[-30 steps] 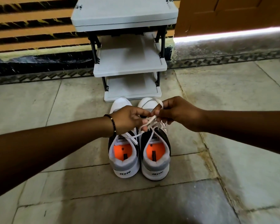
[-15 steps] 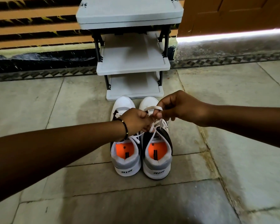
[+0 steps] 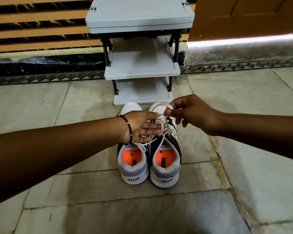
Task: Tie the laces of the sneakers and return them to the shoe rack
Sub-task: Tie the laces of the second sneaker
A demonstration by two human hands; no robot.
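Two white, grey and black sneakers with orange insoles stand side by side on the floor, heels toward me: the left sneaker (image 3: 134, 171) and the right sneaker (image 3: 165, 173). My right hand (image 3: 191, 114) pinches a loop of the right sneaker's white lace (image 3: 162, 105) above its toe. My left hand (image 3: 142, 127), with a black bead bracelet at the wrist, lies over the left sneaker with its fingers stretched out, fingertips touching the laces of the right sneaker. A loose lace end (image 3: 143, 145) trails across the left sneaker's opening.
A grey three-shelf shoe rack (image 3: 142, 68) stands against the wall just beyond the sneakers' toes, its shelves bare. A striped orange and black wall is on the left, a brown door (image 3: 247, 16) on the right. Stone floor tiles surround the sneakers.
My left hand has let go of the lace and spread its fingers flat. My right hand keeps its pinch on the loop and has lifted it toward the toe.
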